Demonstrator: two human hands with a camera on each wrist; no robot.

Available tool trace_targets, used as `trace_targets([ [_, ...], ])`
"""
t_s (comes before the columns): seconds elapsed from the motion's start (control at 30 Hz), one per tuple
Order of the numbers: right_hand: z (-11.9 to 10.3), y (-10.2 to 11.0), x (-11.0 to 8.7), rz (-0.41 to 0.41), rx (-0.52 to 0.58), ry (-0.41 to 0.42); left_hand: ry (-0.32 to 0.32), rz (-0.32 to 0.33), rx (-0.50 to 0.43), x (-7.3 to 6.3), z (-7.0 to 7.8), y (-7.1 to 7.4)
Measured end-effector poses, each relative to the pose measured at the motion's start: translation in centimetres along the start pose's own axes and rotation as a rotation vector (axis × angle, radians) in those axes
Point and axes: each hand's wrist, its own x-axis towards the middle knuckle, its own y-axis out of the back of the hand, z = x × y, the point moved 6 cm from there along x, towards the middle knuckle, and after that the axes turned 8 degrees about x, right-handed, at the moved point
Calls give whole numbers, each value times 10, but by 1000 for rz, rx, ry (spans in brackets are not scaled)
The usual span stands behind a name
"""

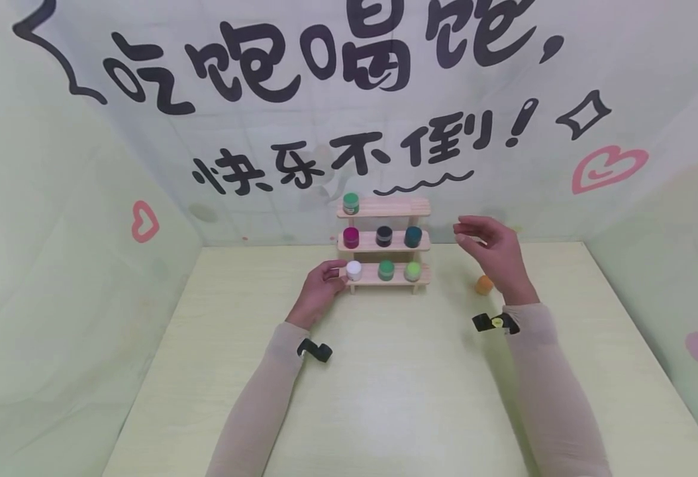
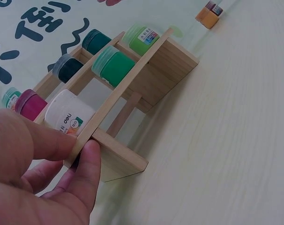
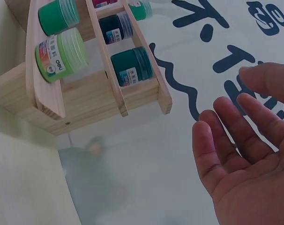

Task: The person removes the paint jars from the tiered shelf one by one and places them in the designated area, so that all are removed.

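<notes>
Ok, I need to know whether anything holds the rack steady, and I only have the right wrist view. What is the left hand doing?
Observer: The left hand grips the end of the lowest shelf of the rack, right by the white jar.
Operator: Good, I can't see that end. Is anything off the rack?
Observer: Yes, the head view shows something orange, probably a jar, on the table to the right of the rack.
Operator: And how full is the top shelf? Mine cuts it off.
Observer: It holds just one jar, a green one at the left end in the head view.
</notes>
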Motion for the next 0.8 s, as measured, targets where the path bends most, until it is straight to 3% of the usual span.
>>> trace_targets([
  [0.17,-2,-17,6,-19,-17,-14,-4,-6,-10,0,-1,0],
  [0.8,-20,-76,43,-108,20,60,-2,-14,-16,1,0,1],
])
